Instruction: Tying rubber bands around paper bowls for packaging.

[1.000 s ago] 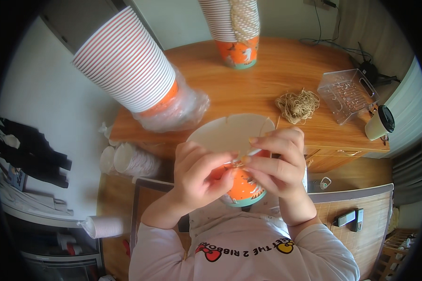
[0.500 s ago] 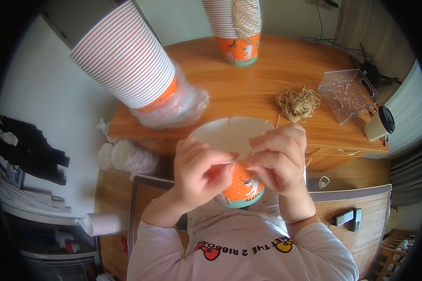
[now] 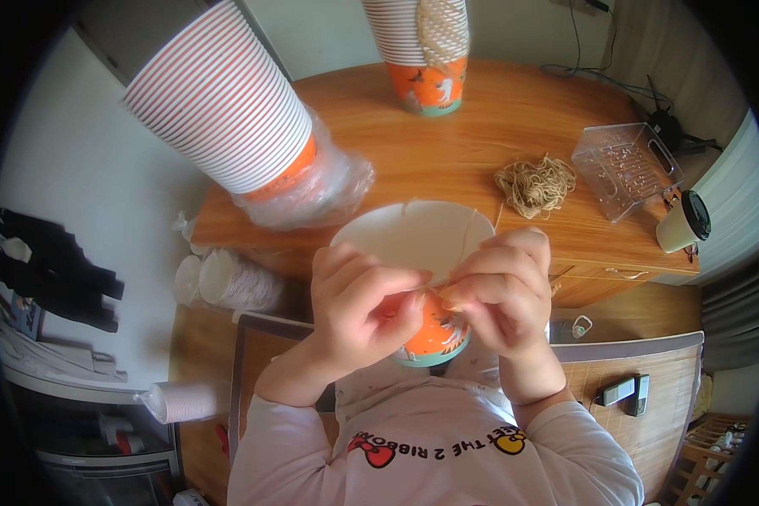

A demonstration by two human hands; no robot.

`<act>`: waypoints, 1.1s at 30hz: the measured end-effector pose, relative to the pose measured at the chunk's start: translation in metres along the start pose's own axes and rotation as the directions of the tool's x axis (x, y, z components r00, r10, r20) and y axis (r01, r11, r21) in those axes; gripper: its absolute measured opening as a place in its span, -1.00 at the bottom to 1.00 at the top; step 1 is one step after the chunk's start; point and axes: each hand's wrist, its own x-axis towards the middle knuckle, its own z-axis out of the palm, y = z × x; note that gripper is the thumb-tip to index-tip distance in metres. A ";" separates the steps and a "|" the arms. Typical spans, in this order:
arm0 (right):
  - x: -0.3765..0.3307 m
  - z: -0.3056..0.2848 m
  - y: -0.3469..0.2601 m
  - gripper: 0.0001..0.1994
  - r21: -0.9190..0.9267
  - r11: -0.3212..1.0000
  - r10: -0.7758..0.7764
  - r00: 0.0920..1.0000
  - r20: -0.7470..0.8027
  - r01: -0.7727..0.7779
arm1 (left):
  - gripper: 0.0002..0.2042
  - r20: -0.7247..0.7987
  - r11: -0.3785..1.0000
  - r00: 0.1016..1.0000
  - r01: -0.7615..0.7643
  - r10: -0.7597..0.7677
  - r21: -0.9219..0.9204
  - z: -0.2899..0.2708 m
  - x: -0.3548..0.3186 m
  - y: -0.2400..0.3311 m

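An orange paper bucket [image 3: 434, 331] with a white inside and a green base stands upright at my lap. Thin tan string [image 3: 468, 240] runs over its rim and inner wall toward my fingers. My left hand [image 3: 358, 299] is closed in a pinch at the bucket's near side, thumb against fingertips. Facing it, my right hand [image 3: 506, 291] pinches the string close by, and the two sets of fingertips almost meet. The short stretch of string between them is very fine and partly hidden by the fingers. On the table beyond lies a loose tangle of tan string [image 3: 538, 187].
A tall tilted stack of paper buckets [image 3: 228, 110] in plastic wrap leans at the table's left. Another stack [image 3: 426, 84] stands at the back with netting on it. At right are a clear plastic bin [image 3: 628, 173] with small bits inside and a lidded cup [image 3: 683, 223].
The bucket's base has shifted slightly left and up in the picture. My right fingertips have turned a little downward, drawing closer to the left ones; both hands keep their pinch.
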 end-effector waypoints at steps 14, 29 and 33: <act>0.001 0.006 -0.002 -0.88 0.200 0.979 0.054 0.998 -0.010 -0.051 | -0.71 -0.202 0.992 0.978 -0.079 0.058 -0.096 0.004 -0.009 -0.004; 0.000 0.007 -0.012 -0.86 0.148 0.987 0.051 0.998 0.027 -0.054 | -0.75 -0.171 0.996 0.982 -0.071 0.080 0.059 -0.007 -0.007 0.003; -0.005 0.010 -0.014 -0.85 0.194 0.976 0.089 0.995 0.053 -0.098 | -0.76 -0.175 0.992 0.980 -0.076 0.092 0.097 -0.006 -0.008 0.007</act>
